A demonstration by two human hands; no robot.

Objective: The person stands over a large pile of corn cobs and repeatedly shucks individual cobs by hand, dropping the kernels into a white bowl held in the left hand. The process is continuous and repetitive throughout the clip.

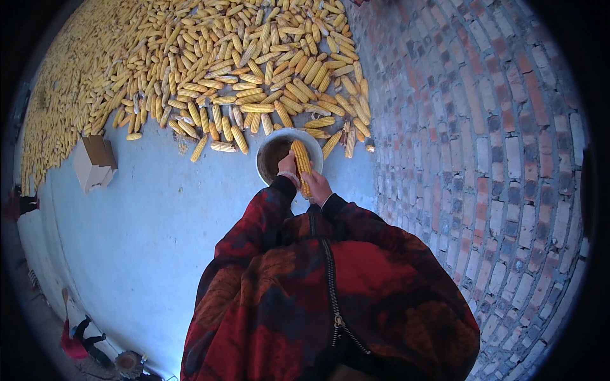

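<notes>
Between my two hands, above a round metal basin, is an ear of corn [301, 162] with yellow kernels, its husk gone. My left hand [288, 165] grips it from the left side, wrist near the basin's rim. Around the lower end of the ear my right hand [317, 185] is closed. The basin [265, 170] stands on the floor in front of me; its inside looks dark and brownish, and my hands hide part of it. Just beyond the rim lie loose corn ears [257, 108].
A large spread of corn ears [95, 76] covers the floor ahead and left. A brick wall [481, 143] rises on my right. An open cardboard box [95, 164] sits on the concrete floor [143, 228]. At the lower left edge is a person [74, 343] in red.
</notes>
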